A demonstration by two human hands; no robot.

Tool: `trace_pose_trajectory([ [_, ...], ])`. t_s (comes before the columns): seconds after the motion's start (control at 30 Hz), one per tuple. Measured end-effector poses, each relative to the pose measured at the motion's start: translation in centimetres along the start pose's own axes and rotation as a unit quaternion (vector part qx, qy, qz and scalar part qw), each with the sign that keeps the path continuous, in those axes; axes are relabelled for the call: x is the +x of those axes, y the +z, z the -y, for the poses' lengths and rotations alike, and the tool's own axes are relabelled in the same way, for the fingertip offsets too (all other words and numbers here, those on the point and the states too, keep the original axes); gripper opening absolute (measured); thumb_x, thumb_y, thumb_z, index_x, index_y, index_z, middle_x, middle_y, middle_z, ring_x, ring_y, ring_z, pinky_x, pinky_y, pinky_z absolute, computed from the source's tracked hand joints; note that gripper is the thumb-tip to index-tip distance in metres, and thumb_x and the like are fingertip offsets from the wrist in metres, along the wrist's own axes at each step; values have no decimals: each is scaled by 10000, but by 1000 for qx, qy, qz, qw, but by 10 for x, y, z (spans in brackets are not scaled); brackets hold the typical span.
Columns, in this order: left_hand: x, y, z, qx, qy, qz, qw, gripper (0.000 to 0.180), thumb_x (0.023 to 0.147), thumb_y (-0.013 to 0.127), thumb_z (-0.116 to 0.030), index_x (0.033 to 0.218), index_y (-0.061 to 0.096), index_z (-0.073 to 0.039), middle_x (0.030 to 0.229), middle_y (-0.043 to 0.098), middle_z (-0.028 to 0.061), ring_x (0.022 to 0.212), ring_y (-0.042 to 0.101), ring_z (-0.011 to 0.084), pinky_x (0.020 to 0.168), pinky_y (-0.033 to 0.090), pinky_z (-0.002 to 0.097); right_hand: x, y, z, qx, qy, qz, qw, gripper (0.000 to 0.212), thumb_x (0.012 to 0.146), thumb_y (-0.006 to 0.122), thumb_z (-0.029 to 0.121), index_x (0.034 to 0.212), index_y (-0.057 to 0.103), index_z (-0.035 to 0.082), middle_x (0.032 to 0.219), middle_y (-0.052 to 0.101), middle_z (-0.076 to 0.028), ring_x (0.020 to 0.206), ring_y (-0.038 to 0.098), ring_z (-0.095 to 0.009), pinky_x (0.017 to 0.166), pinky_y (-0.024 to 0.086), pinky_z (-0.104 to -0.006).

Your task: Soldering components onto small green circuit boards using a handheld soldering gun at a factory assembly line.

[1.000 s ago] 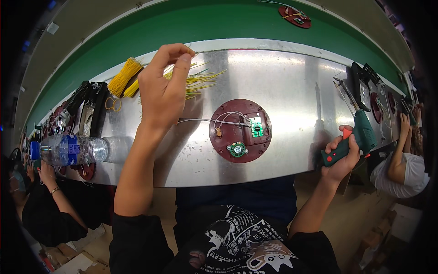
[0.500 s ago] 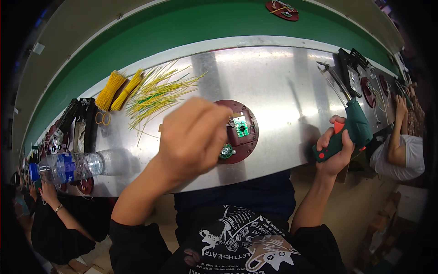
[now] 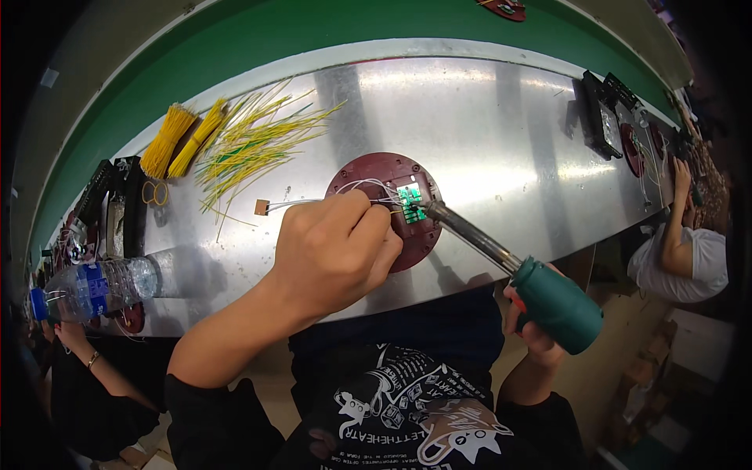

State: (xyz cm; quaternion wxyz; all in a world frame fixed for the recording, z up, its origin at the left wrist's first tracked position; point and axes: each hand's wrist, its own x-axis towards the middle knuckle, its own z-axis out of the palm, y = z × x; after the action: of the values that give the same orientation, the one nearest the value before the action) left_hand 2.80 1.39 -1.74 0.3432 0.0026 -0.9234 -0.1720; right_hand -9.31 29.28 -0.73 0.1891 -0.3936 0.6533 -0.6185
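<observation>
A dark red round housing [image 3: 427,243] lies on the metal table, with a small green circuit board [image 3: 410,193] on it. Thin white wires [image 3: 364,184] loop over the housing from the board. My left hand [image 3: 333,239] is closed in a pinch over the housing's left side; a short yellow wire [image 3: 389,211] shows between its fingertips and the board. In my right hand [image 3: 536,325] is a green-handled soldering gun [image 3: 552,301], its metal barrel slanting left so that the tip is at the board. Left of my left hand, white wires end in a small brown connector [image 3: 261,207].
Bundles of yellow wire [image 3: 168,141] and loose yellow and green wires [image 3: 254,145] lie at the back left. A water bottle [image 3: 94,288] stands at the left edge. Black trays [image 3: 599,117] are at the right. Co-workers sit on both sides, including one in a white top [image 3: 666,262].
My right hand has brought the soldering gun left from the table's right side to the board. My left hand has lowered slightly, uncovering more white wires and the connector.
</observation>
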Motion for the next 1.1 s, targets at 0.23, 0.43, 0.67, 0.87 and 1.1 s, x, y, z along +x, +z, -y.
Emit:
trace_pose_trajectory([
  [0.23,-1,-2,-1,-15,-22,37,999,119,661,702,53,743,640,-7,619,500,75,478,510,247,436,410,362,1,3,3,-39,27,-1,999,253,767,727,149,942,699,-32,878,659,-136,687,622,-198,614,486,-277],
  [0.43,-1,-1,-1,-18,-26,34,999,112,666,701,51,731,632,-9,606,491,76,469,500,248,429,407,365,-2,2,0,-54,49,2,997,235,768,703,121,943,689,-35,869,650,-126,686,615,-194,622,483,-286],
  [0.67,-1,-2,-2,-19,-28,37,999,112,669,703,50,726,628,-9,606,493,78,471,505,251,431,410,368,-3,6,-2,-45,54,-22,997,219,761,694,86,934,680,-48,842,646,-111,659,616,-174,597,481,-266],
  [0.87,-2,-1,-1,-19,-34,45,998,107,676,704,45,730,629,-10,605,495,78,476,508,251,435,414,370,1,10,1,42,86,-33,995,254,766,685,54,980,665,-82,789,637,-100,567,612,-133,532,480,-239],
  [1.1,-2,-1,-1,-19,-33,45,998,104,682,702,41,731,627,-12,604,497,79,483,514,253,436,416,371,-4,7,-6,84,82,-42,992,325,773,730,78,1029,645,-103,792,637,-117,546,608,-127,504,478,-238],
])
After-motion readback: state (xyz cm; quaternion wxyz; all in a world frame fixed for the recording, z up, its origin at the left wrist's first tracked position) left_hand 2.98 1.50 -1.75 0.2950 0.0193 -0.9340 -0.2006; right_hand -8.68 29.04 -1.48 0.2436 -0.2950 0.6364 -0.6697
